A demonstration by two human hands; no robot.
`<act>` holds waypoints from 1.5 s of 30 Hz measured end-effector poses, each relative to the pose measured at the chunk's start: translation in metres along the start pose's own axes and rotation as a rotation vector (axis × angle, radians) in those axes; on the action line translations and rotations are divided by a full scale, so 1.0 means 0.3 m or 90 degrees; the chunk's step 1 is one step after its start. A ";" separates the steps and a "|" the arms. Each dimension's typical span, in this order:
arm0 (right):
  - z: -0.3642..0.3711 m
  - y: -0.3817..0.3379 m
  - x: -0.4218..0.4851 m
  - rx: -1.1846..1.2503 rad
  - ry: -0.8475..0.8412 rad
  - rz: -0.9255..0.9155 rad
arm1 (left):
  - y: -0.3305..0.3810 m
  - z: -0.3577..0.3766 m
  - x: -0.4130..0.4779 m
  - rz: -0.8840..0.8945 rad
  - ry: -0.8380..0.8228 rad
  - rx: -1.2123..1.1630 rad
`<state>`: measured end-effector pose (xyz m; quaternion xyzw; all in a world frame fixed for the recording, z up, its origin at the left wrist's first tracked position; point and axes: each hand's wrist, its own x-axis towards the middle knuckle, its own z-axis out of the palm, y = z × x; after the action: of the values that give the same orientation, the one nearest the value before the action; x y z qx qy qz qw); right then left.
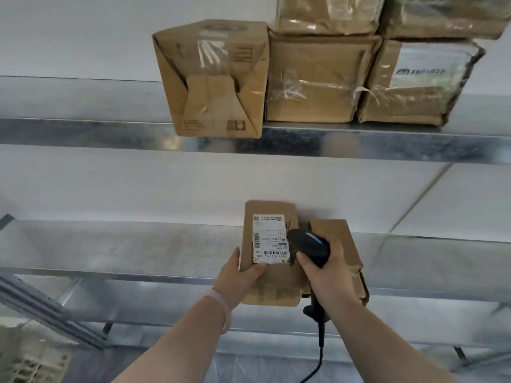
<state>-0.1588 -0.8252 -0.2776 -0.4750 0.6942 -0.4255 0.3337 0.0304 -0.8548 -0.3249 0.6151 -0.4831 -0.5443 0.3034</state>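
1. the left hand (240, 277) grips the labelled parcel (276, 288) by its lower left corner, with the thumb flat on the front face just under the white label (269, 239) and the fingers curled round the left edge behind it.
2. the right hand (329, 275) is wrapped tight round the handle of a black scanner (309, 244), whose head sits over the parcel's front at the right edge of the label.
3. the parcel stands upright with its label facing the camera; whether its base rests on anything cannot be told.
4. a black cable (320, 335) hangs from the scanner handle, below the parcel's right corner.
5. a pale band (221, 302) circles the left wrist, below and left of the parcel.
6. a second cardboard parcel (330, 228) sits just right of the parcel, partly behind the right hand.
7. a metal shelf (138, 252) runs behind the parcel.
8. well above the parcel, an upper shelf rail (110, 134) carries a dented box (213, 78) overhanging its edge, with more taped boxes (318, 78) to its right.
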 end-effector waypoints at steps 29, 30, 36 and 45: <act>-0.126 -0.039 -0.352 0.214 -0.228 -0.304 | -0.035 0.055 -0.676 0.080 0.310 -0.357; -0.118 -0.046 -0.366 0.218 -0.243 -0.312 | -0.048 0.049 -0.703 0.084 0.331 -0.363; -0.064 -0.105 -0.463 0.215 -0.330 -0.351 | -0.092 -0.020 -0.837 0.115 0.420 -0.444; 0.091 -0.225 -0.641 0.236 -0.428 -0.374 | -0.171 -0.201 -1.019 0.156 0.549 -0.478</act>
<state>-0.0472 -0.6639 -0.2163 -0.6948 0.2967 -0.4413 0.4841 0.1201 -0.5635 -0.2425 0.5709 -0.1579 -0.3396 0.7306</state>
